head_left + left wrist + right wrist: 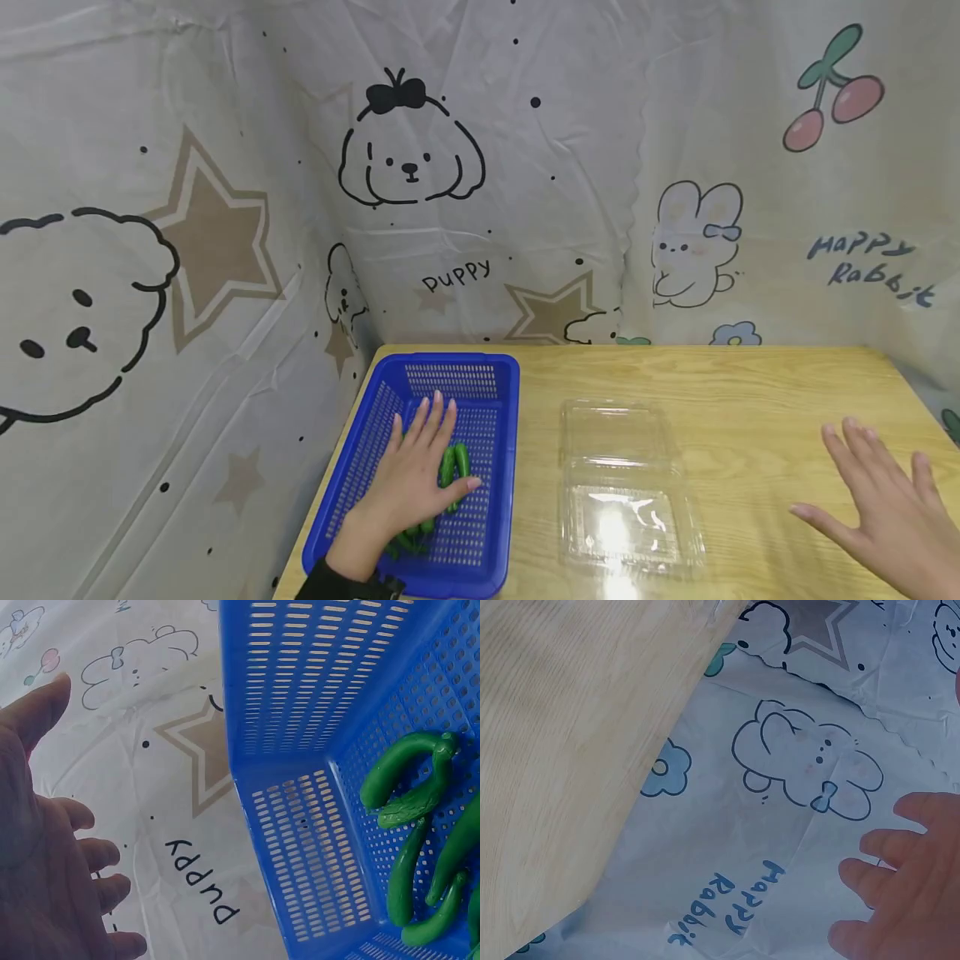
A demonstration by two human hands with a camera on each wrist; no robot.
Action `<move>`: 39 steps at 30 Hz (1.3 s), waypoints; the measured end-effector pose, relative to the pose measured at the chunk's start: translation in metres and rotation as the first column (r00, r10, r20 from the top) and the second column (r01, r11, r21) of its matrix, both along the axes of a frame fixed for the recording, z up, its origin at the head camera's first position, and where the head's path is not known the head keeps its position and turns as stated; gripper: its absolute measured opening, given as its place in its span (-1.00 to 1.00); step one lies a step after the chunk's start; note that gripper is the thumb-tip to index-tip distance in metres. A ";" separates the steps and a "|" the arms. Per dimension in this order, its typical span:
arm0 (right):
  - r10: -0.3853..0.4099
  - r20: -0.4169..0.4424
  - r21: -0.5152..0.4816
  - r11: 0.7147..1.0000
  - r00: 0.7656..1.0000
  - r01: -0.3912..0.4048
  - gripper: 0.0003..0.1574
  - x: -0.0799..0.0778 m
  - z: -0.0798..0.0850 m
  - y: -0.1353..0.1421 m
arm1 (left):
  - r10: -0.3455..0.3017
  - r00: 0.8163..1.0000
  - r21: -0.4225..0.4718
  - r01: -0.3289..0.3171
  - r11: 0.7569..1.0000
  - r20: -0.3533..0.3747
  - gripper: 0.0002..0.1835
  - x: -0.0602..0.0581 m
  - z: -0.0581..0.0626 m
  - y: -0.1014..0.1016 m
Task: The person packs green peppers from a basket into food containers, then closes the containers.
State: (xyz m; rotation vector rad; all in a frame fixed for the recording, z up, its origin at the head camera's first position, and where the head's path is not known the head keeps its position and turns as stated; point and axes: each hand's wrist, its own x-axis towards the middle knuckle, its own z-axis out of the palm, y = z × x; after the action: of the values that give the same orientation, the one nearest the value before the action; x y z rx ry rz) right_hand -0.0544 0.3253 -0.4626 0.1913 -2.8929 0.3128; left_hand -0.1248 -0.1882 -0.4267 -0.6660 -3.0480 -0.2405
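Note:
In the head view my left hand hovers over the blue plastic basket, fingers spread and nothing held. Several green peppers lie on the basket floor, partly hidden beneath that hand. The left wrist view shows the curved green peppers inside, with the left hand apart from them. At the right side of the table my right hand is held above the wood, its fingers spread. Between the hands lies a clear plastic clamshell box, its lid laid back.
A light wooden table carries the basket on its left and the clear box near the middle. Pale cloth printed with cartoon animals and stars hangs behind the table and along its left side.

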 end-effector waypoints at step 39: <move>0.117 0.116 -0.164 0.982 0.986 -0.097 0.18 -0.019 -0.018 -0.004 | 0.017 0.974 0.058 -0.031 0.998 0.225 0.05 -0.021 -0.004 -0.020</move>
State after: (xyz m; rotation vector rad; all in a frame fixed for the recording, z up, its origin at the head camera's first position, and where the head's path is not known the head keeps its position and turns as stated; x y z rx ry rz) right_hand -0.0737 0.3217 -0.4810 0.3112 -2.9684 0.5904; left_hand -0.1455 -0.2084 -0.4309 -0.6390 -3.2436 -0.4348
